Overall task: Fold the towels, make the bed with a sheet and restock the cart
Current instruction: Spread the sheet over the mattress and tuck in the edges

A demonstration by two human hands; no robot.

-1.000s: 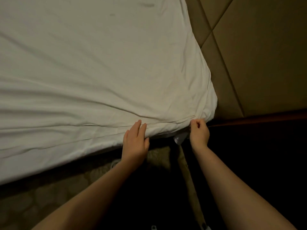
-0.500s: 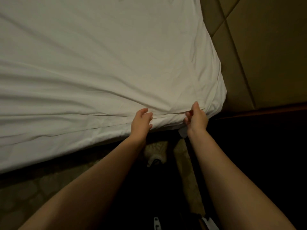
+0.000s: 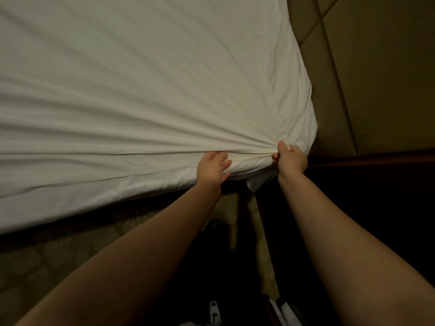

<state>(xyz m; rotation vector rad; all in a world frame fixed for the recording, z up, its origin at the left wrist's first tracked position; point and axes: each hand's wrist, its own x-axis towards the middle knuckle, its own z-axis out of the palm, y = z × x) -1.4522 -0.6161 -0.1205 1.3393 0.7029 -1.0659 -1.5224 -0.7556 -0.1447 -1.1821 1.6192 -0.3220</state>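
A white sheet [image 3: 146,85] covers the mattress and fills the upper left of the head view. Long creases fan out across it from the near right corner. My right hand [image 3: 291,160] grips a bunch of the sheet at that corner, with the cloth gathered in its fingers. My left hand [image 3: 213,169] rests on the sheet's side edge a little to the left, fingers curled over a fold; whether it pinches the cloth I cannot tell. A small flap of sheet [image 3: 256,182] hangs below the corner.
A padded tan headboard [image 3: 367,74] stands right of the mattress, close to the corner. A dark wooden ledge [image 3: 376,158] runs under it. Patterned carpet [image 3: 47,260] lies below the bed's edge, with dim shapes on the floor between my arms.
My right hand has shifted from the mattress's lower edge up onto the corner and bunched the sheet, drawing taut creases across it. My left hand's straight fingers have curled at the edge.
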